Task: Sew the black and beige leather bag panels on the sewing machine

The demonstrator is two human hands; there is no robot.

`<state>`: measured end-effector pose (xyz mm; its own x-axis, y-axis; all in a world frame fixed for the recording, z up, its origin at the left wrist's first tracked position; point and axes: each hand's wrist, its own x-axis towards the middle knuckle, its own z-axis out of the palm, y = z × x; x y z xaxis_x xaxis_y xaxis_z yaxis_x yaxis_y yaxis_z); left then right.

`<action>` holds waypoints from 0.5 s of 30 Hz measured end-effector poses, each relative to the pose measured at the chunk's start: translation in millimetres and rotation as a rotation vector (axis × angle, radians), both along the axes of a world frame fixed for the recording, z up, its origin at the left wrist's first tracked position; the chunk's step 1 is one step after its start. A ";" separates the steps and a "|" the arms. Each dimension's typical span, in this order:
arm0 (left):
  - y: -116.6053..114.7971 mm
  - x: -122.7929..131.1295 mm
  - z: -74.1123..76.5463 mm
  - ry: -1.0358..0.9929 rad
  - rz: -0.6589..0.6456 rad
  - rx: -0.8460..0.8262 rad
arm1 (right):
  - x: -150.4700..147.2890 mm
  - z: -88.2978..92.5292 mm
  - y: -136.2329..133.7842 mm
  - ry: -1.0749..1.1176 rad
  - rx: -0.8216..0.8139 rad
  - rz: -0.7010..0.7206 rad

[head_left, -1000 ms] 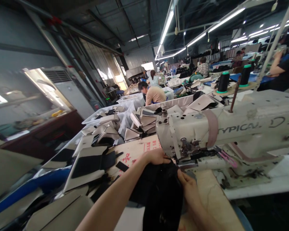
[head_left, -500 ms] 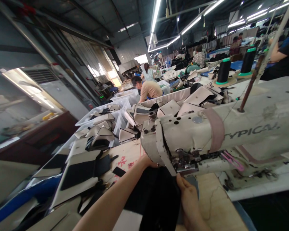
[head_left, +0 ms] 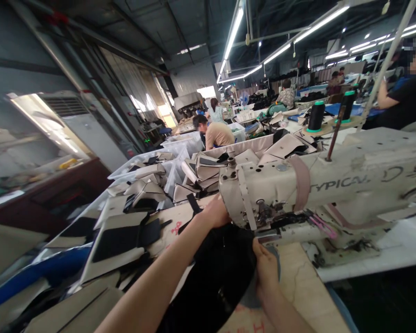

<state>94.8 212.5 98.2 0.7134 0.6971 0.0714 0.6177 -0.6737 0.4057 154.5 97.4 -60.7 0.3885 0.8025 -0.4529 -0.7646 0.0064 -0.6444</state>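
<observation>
A black fabric piece (head_left: 215, 277) hangs from under the needle area of a cream industrial sewing machine (head_left: 263, 189), drooping toward the lower left. My left hand (head_left: 215, 212) is on its upper edge, right next to the machine head, with the fingers hidden behind the fabric. My right hand (head_left: 266, 268) pinches the fabric's right edge just below the presser foot (head_left: 263, 226). The needle point itself is hidden by the machine's parts.
Black thread cones (head_left: 316, 116) stand behind the machine arm. To the left, white bins (head_left: 152, 173) hold stacks of beige-and-black cut pieces. Co-workers sit nearby at the right (head_left: 398, 97) and ahead (head_left: 218, 134). A wooden worktable (head_left: 298, 286) lies under the machine.
The black fabric now spreads further toward the lower left. My left hand has risen closer to the machine head, and my right hand sits slightly higher than half a second ago.
</observation>
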 end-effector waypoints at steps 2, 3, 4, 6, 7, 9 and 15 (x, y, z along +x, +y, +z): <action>-42.8 -15.6 -4.1 0.018 0.025 0.099 | 1.7 -2.6 -1.1 -0.008 0.011 0.023; -69.1 -22.6 -12.9 0.029 0.033 0.241 | 2.8 -4.6 -1.2 -0.013 0.018 0.034; -95.9 -27.8 -26.3 0.039 0.016 0.331 | 3.9 -6.8 -1.1 -0.020 0.020 0.041; -139.8 -31.4 -63.6 0.033 -0.002 0.309 | 5.9 -11.0 -0.5 -0.033 0.014 0.051; -152.5 -29.6 -84.6 -0.003 0.058 0.276 | 6.7 -12.6 -0.3 -0.036 0.014 0.053; -155.2 -20.3 -123.2 -0.091 0.334 0.264 | 7.7 -13.9 -0.5 -0.035 0.028 0.053; -88.2 14.6 -156.9 -0.185 0.710 0.096 | 5.7 -10.1 -2.2 -0.049 0.066 0.018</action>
<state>109.3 124.2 -58.7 0.0635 0.9709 0.2311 0.8452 -0.1754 0.5048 160.2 95.2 -70.8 0.3937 0.8373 -0.3795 -0.7326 0.0364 -0.6797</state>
